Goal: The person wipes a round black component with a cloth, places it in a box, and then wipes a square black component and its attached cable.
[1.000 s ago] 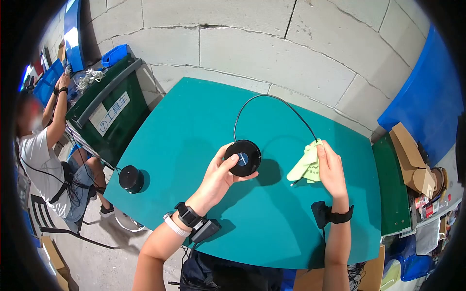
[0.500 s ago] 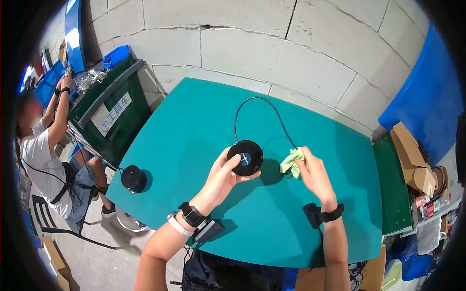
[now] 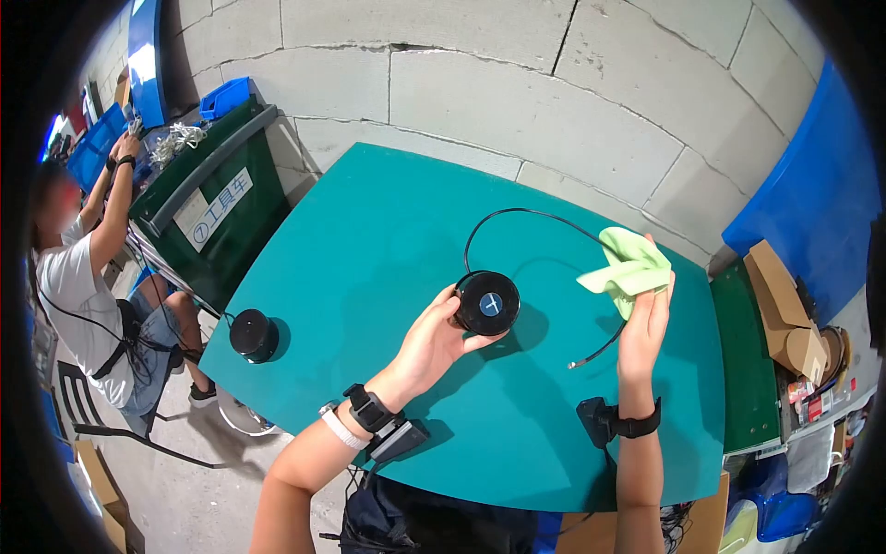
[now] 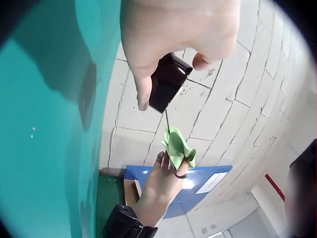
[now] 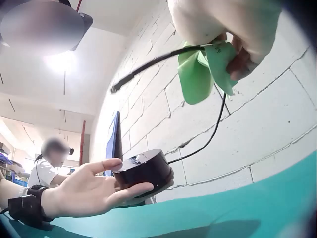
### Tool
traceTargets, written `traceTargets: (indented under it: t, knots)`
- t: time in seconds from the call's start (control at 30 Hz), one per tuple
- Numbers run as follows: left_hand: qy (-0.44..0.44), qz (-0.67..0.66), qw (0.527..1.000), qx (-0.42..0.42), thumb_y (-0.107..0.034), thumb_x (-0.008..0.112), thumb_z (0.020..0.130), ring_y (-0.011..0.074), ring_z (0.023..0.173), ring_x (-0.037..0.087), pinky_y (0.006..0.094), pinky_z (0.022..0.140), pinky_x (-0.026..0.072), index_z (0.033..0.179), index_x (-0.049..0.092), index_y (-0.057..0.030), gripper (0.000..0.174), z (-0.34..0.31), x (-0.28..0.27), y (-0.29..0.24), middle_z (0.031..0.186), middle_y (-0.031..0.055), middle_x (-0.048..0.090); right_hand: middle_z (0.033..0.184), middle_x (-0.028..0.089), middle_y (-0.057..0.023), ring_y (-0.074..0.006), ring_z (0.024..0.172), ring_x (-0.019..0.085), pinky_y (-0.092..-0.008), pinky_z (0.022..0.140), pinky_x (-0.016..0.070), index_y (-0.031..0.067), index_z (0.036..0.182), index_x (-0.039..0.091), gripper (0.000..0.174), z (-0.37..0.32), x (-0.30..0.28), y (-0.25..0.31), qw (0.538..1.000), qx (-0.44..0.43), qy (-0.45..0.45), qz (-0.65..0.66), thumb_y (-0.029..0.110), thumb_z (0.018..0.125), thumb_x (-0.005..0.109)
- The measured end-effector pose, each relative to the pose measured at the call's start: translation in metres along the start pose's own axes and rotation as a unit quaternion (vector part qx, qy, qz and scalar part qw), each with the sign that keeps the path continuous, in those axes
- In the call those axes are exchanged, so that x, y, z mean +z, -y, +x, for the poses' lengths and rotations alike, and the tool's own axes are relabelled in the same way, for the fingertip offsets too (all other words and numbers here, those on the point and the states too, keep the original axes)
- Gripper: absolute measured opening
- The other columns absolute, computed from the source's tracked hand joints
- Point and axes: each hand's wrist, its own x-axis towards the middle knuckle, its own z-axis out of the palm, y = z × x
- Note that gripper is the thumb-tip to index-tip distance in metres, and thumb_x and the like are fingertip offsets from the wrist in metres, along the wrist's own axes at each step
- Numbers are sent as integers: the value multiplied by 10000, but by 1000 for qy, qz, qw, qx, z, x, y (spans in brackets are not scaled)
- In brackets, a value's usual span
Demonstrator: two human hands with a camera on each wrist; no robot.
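Note:
In the head view my left hand (image 3: 423, 355) grips a black round device (image 3: 498, 323) by its sides, above the green table. A blue disc with a white mark sits on its face. From its far side a black cable (image 3: 517, 211) arcs over to my right hand (image 3: 643, 342), which pinches a light green cloth (image 3: 628, 263) folded around it. The cable's loose end hangs below the cloth. Seen from the right wrist, the device (image 5: 143, 173) lies between left thumb and fingers, and the cloth (image 5: 195, 79) drapes from the right fingertips.
A second black cylinder (image 3: 253, 335) stands on the table (image 3: 369, 212) at the left edge. Behind the table rises a block wall (image 3: 480, 92). At left a person (image 3: 88, 277) sits by a green tool cart (image 3: 231, 198); an open cardboard box (image 3: 784, 305) stands at right.
My right hand first moved in toward the device with the cloth bunched, then swung out right and up; the cloth now spreads open. The left hand moved slightly right with the device.

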Motion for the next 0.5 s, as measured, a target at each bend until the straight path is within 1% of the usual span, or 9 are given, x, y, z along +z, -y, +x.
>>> traceTargets:
  t: [0.07, 0.1, 0.17, 0.2, 0.23, 0.3, 0.33, 0.4, 0.5]
  knots:
    - [4, -1, 1000, -6, -296, 409, 986, 284, 1274, 464, 496, 1060, 413, 1391, 312, -11, 504, -2, 0, 3, 1378, 165, 441, 1318, 477, -88, -214, 1093, 522, -326, 949, 432, -29, 1269, 523, 326, -3, -2, 3, 985, -93, 56, -135, 52, 969, 421]
    - [2, 7, 1000, -9, -296, 413, 988, 283, 1273, 465, 495, 1057, 415, 1396, 305, -12, 509, -3, 1, 3, 1386, 163, 432, 1318, 477, -88, -214, 1093, 522, -326, 949, 432, -29, 1269, 523, 326, -5, -3, 5, 985, -91, 55, -135, 52, 969, 421]
    - [4, 18, 1000, -9, -297, 417, 990, 282, 1273, 466, 495, 1054, 418, 1402, 297, -12, 515, -1, 2, 2, 1394, 161, 424, 1245, 531, -90, -215, 1086, 518, -330, 922, 442, 3, 1266, 539, 350, -5, -5, 8, 916, -197, 104, -335, 23, 918, 509]
    - [8, 22, 1000, -6, -299, 421, 992, 282, 1272, 468, 495, 1052, 418, 1411, 287, -16, 523, -1, 2, 3, 1399, 158, 419, 1149, 580, -120, -219, 1043, 542, -330, 879, 457, 27, 1226, 565, 351, -5, -1, 12, 907, -203, 102, -354, -13, 878, 550]
    - [11, 25, 1000, -4, -301, 426, 993, 281, 1271, 469, 496, 1050, 419, 1420, 277, -20, 532, -2, 2, 5, 1404, 155, 413, 1149, 580, -120, -219, 1043, 542, -330, 879, 457, 27, 1226, 565, 351, -7, 2, 14, 907, -203, 103, -354, -13, 878, 550]
    - [13, 25, 1000, -4, -302, 426, 995, 275, 1273, 468, 490, 1047, 421, 1429, 267, -25, 538, -4, 1, 7, 1406, 147, 414, 1048, 598, -134, -229, 961, 574, -328, 818, 476, 36, 1112, 594, 250, -11, 7, 16, 977, -73, 44, -193, -8, 866, 587]
    - [18, 29, 999, -2, -304, 427, 997, 268, 1275, 468, 484, 1044, 423, 1437, 257, -30, 545, -3, 1, 6, 1408, 138, 414, 1048, 598, -134, -229, 961, 574, -328, 818, 476, 36, 1112, 594, 250, -12, 9, 16, 977, -75, 44, -192, -8, 866, 587]
    - [24, 32, 999, -3, -301, 425, 998, 258, 1271, 472, 478, 1041, 424, 1445, 247, -34, 550, -3, 1, 4, 1410, 127, 415, 1002, 574, -120, -240, 875, 589, -328, 754, 483, 44, 1010, 589, 177, -15, 10, 14, 993, -6, 19, -120, -13, 846, 621]
    - [30, 20, 999, -8, -280, 428, 994, 230, 1253, 484, 465, 1028, 428, 1461, 232, -43, 559, -5, 0, 7, 1414, 98, 415, 947, 555, -102, -244, 843, 585, -336, 726, 480, 44, 973, 582, 168, -20, 11, 16, 977, -64, 84, -184, -13, 829, 647]
